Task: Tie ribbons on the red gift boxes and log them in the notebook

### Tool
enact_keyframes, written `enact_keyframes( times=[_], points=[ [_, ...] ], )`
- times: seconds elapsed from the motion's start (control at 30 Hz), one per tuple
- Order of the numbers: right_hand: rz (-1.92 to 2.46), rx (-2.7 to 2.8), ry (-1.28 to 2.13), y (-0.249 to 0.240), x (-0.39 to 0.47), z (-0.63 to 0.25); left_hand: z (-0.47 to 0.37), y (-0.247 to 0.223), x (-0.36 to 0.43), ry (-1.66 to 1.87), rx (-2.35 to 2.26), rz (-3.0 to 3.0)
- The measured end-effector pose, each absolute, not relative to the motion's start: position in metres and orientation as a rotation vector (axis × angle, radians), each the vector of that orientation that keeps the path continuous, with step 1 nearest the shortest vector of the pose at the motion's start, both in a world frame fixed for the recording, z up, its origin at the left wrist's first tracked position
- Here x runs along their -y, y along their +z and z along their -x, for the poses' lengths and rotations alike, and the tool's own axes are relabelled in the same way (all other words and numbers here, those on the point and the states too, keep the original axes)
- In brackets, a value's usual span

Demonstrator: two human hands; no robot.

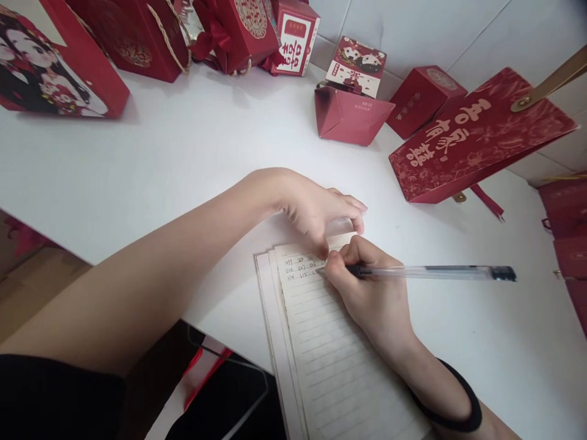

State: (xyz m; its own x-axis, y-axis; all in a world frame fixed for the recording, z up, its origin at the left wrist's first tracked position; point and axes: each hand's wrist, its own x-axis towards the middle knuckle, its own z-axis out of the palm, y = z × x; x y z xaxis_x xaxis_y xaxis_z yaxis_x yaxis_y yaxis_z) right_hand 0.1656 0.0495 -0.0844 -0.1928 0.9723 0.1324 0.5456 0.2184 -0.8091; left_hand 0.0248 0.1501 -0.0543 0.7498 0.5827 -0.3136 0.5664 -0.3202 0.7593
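My right hand (373, 293) is closed round a clear pen (431, 273) with a black cap end, its tip on the paper. Under it lies a lined notebook (321, 342) with handwritten numbers in rows at the top of the page. My left hand (323, 214) rests at the notebook's top edge, fingers apart and curved, the thumb on the page and the other fingertips near the white table (192, 146). Nothing shows in it.
Red gift boxes and bags stand along the back, among them a couple-print bag (59, 67), an upside-down-looking red box (353, 116) and a large tilted bag (477, 134). More red boxes (566, 226) are at the right edge. White tiles (413, 30) rise behind.
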Motion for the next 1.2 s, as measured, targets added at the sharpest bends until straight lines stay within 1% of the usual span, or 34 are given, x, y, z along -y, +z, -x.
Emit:
enact_keyframes(
  times=[0.13,0.37,0.43,0.57,0.63,0.7,0.8,0.9,0.97,1.07,1.2],
  points=[
    [1.386,1.85,0.837,-0.085,-0.05,-0.166,-0.025,-0.051,-0.149,0.076,-0.941,-1.956],
    [1.386,1.799,0.866,-0.085,-0.047,-0.167,-0.024,-0.06,-0.153,-0.057,-0.746,-2.144],
    [1.365,1.673,0.935,-0.085,-0.048,-0.168,-0.023,-0.063,-0.153,-0.055,-0.733,-2.177],
    [1.289,1.227,1.193,-0.086,-0.056,-0.175,-0.021,-0.063,-0.151,-0.045,-0.755,-2.247],
    [1.298,1.111,1.167,-0.087,-0.063,-0.183,-0.022,-0.063,-0.149,-0.036,-0.76,-2.278],
    [1.346,1.141,1.014,-0.088,-0.071,-0.195,-0.024,-0.063,-0.148,0.001,-0.774,-2.302],
    [1.383,1.329,0.785,-0.089,-0.081,-0.214,-0.025,-0.068,-0.148,0.128,-0.815,-2.298],
    [1.432,1.475,0.689,-0.092,-0.084,-0.226,-0.024,-0.074,-0.149,0.348,-0.778,-2.202],
    [1.43,1.695,0.653,-0.096,-0.082,-0.228,-0.021,-0.077,-0.147,0.44,-0.814,-2.17],
    [1.277,2.07,0.533,-0.103,-0.079,-0.223,-0.01,-0.079,-0.145,0.684,-1.04,-2.145],
    [1.165,2.276,0.336,-0.112,-0.081,-0.213,0.036,-0.066,-0.148,1.204,-1.497,-2.066]
  ],
)
